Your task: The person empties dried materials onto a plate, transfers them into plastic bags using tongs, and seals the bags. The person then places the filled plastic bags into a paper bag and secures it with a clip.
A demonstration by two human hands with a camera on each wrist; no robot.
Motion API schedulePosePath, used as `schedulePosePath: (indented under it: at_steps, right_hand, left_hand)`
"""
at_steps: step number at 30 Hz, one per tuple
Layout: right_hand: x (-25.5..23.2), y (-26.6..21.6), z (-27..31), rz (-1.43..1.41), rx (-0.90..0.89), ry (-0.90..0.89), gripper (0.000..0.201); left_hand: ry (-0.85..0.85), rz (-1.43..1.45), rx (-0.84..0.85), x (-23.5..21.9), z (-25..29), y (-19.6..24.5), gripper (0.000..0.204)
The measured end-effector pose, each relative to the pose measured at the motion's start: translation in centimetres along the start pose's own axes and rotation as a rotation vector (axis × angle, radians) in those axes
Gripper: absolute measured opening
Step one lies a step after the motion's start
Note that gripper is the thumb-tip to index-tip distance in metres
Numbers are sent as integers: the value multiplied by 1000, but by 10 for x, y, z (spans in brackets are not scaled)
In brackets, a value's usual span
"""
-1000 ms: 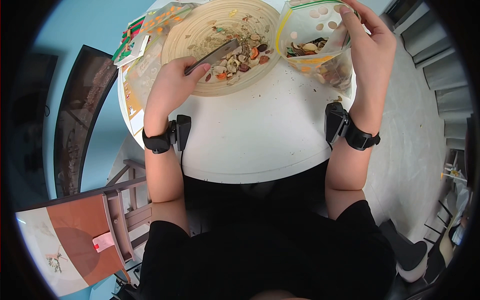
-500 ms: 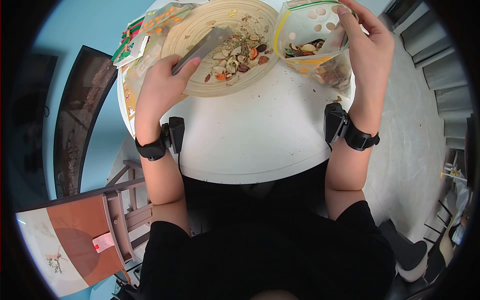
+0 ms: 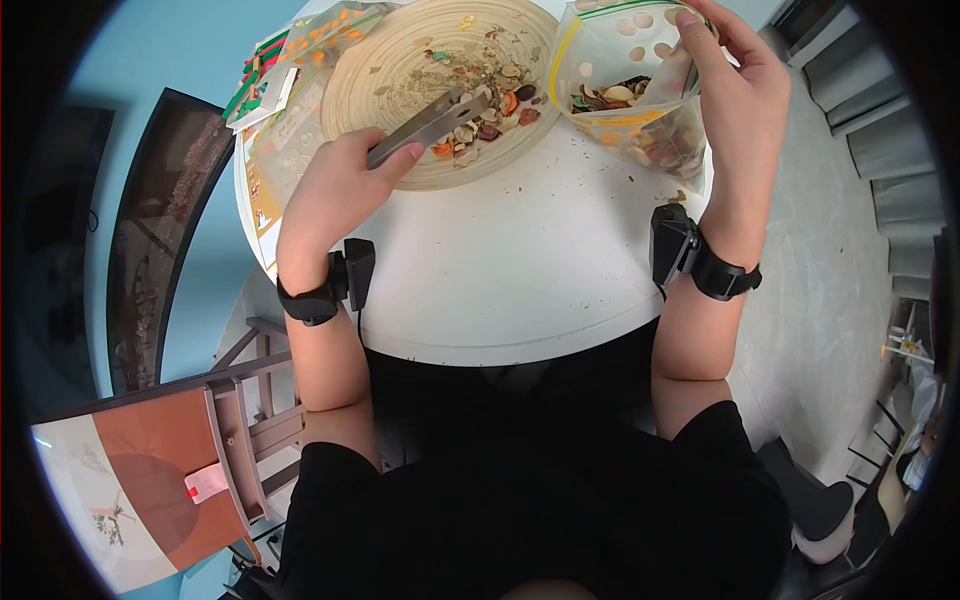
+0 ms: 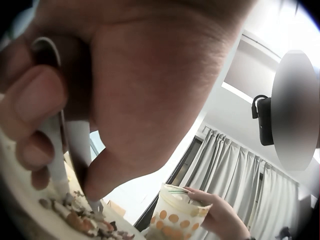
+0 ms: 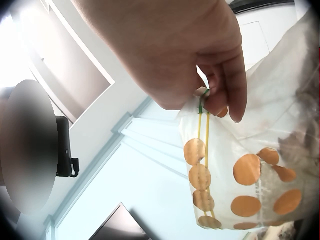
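Note:
My left hand [image 3: 335, 190] grips a pair of metal tongs [image 3: 425, 128] between thumb and fingers. The tongs' two arms stand slightly apart, their tips over dried petals and slices [image 3: 488, 130] on a round, shallow woven-look plate [image 3: 355, 95]. From the left wrist, the tongs [image 4: 77, 145] show a bent upper end inside the hand and tips down among the pieces [image 4: 85, 220]. At the right, my right hand [image 3: 745, 110] pinches the rim of a clear zip bag [image 3: 590, 60] with orange dots. The bag's mouth is open, with dried pieces [image 3: 615, 95] inside.
Another orange-dotted bag [image 3: 330, 38] lies at the far left, beside a white box [image 3: 275, 95] and red and green items [image 3: 255, 75]. Small crumbs dot the white round table [image 3: 500, 270]. A wooden chair [image 3: 255, 430] stands to the lower left.
My left hand first drew back leftward with the tongs, then came forward again and lowered the tips toward the petals. Both tong arms now show. My right hand holds the bag almost still.

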State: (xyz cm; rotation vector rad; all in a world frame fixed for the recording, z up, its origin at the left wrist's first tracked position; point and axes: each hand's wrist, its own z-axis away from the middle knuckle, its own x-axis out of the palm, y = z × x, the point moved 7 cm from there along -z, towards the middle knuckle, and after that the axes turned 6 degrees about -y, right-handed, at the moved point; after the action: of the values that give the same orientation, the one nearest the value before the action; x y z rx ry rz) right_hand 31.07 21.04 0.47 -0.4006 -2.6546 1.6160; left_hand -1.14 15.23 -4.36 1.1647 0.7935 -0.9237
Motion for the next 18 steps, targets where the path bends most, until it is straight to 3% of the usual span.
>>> schedulePosePath:
  at_steps: [8,12,18]
  right_hand:
    - [2,5,-2,28,33,6,28]
    - [2,-1,3,25,-3,12,28]
    - [1,3,0,72,20,18,28]
  left_hand:
    - [115,-45,87,9,-3,12,41]
    - [91,16,110,10,-5,8,43]
    - [136,155,139,-12,0,12,34]
